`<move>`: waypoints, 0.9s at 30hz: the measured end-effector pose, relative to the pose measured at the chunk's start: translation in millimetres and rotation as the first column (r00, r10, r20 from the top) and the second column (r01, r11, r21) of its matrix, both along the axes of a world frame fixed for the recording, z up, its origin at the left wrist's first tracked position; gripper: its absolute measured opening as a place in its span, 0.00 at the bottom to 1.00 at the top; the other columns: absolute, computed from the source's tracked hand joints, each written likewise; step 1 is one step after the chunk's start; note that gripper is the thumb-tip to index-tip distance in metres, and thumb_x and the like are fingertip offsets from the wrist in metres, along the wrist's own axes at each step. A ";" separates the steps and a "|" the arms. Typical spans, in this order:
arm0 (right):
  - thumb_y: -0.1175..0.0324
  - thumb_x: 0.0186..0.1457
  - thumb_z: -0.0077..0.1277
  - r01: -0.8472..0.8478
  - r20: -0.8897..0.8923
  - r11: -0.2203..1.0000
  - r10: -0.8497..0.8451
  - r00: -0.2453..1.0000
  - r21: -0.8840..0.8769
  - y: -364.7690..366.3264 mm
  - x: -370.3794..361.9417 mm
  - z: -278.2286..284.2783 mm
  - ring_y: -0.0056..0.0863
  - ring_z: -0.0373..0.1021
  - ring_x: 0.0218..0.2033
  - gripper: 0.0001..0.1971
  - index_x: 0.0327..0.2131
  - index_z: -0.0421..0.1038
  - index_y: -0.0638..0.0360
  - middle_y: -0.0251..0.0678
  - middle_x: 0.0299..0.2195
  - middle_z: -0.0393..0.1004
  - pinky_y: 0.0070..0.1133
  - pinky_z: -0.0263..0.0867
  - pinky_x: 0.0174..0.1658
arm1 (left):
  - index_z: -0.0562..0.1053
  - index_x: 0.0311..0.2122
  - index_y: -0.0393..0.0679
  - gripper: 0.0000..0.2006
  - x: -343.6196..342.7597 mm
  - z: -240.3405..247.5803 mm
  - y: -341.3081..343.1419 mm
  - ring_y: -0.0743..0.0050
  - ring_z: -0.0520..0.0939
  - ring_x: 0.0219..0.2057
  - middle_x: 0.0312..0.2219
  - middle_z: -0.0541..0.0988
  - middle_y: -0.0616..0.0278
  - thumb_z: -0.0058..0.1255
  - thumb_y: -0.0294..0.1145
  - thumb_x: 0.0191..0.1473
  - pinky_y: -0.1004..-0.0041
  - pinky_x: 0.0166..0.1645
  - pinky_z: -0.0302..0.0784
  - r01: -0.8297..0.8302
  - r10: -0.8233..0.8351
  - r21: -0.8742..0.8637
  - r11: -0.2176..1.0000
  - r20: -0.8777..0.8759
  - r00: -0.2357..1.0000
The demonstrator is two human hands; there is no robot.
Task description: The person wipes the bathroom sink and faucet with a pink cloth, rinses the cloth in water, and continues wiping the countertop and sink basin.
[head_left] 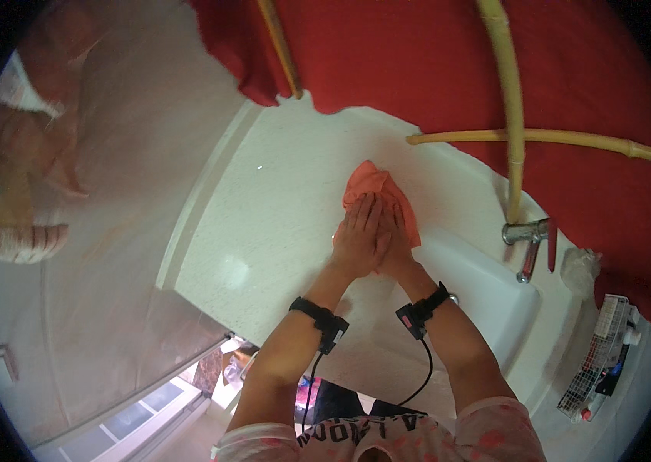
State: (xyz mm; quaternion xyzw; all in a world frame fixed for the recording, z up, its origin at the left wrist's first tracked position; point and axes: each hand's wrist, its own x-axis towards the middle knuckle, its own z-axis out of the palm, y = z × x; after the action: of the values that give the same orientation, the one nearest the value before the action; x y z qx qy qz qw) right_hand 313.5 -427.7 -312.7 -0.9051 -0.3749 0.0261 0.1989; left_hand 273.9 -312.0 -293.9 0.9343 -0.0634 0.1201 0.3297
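An orange cloth lies bunched on a pale speckled countertop, beside the left rim of a white sink. Side by side, my left hand and my right hand press down on it. The fingers of both stretch forward and lie flat over the fabric, with the two hands touching. My palms and thumbs hide part of the cloth. Each wrist wears a black strap with a small box and a cable.
A red-handled tap stands at the sink's far right corner. Yellow bamboo poles cross a red cloth beyond the counter. A wire basket holds small items at right. Blurred shapes reflect in the glossy panel at left.
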 end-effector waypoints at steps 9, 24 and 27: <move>0.49 0.47 0.50 0.152 0.185 0.988 -0.153 0.971 0.017 -62.9 58.9 -29.8 0.44 0.37 0.66 0.47 0.64 0.39 0.60 0.49 0.65 0.41 0.38 0.28 0.66 | 0.60 0.58 0.33 0.29 77.6 -18.8 -55.0 0.42 0.57 0.60 0.58 0.59 0.41 0.41 0.41 0.55 0.53 0.63 0.54 0.147 -0.157 0.080 0.986 0.127 0.979; 0.59 0.55 0.48 0.443 0.304 0.896 -0.413 0.858 -0.036 -146.4 89.7 -16.8 0.34 0.52 0.59 0.32 0.59 0.50 0.58 0.39 0.58 0.55 0.27 0.46 0.62 | 0.63 0.58 0.43 0.25 136.8 -4.4 -138.1 0.52 0.61 0.60 0.59 0.61 0.50 0.34 0.45 0.59 0.62 0.64 0.54 0.345 -0.350 -0.063 0.936 -0.094 0.932; 0.56 0.56 0.45 0.361 -0.203 0.875 -0.309 0.929 0.323 -99.4 82.4 1.3 0.35 0.45 0.63 0.34 0.62 0.46 0.55 0.40 0.62 0.47 0.29 0.39 0.65 | 0.62 0.58 0.41 0.26 121.9 -23.6 -102.5 0.52 0.61 0.60 0.58 0.62 0.49 0.36 0.45 0.58 0.61 0.64 0.54 0.311 -0.316 -0.066 0.948 -0.086 0.945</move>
State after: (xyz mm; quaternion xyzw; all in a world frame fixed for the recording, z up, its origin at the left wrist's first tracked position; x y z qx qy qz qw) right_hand 395.8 -527.1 -311.4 -0.9010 -0.1953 -0.0113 0.3871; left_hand 395.9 -414.5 -317.5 0.9081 -0.1919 0.0230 0.3714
